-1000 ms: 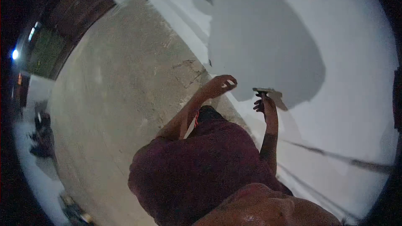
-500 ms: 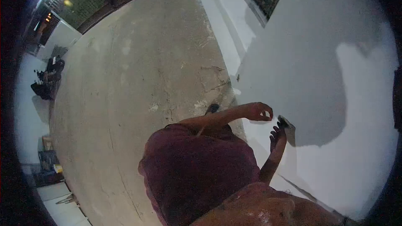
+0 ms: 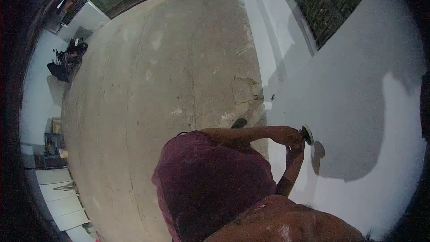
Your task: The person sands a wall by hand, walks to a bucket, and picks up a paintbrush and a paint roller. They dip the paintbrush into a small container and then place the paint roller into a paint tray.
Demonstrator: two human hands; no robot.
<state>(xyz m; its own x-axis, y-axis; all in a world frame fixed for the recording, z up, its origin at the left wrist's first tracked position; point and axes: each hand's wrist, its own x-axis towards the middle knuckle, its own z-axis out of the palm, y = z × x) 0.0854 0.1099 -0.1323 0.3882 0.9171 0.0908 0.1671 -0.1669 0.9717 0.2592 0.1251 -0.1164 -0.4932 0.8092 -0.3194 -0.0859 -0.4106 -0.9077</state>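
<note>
While a maroon-clad person point(image 3: 215, 175) faces a white wall point(image 3: 349, 103), the left hand point(image 3: 288, 135) and right hand point(image 3: 294, 153) meet at a pad point(image 3: 309, 135) held just apart from that wall. Right fingers grip its back; whether curled left fingers hold or merely touch it, one cannot tell.

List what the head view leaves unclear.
- Head view: fingers of the right hand, partly hidden by the left hand.
- Head view: far face of the thin, round, pale-rimmed tool, turned away.
- Head view: dark barred opening, cut off above.
- Head view: black motorbike-like shape, blurred.
</note>
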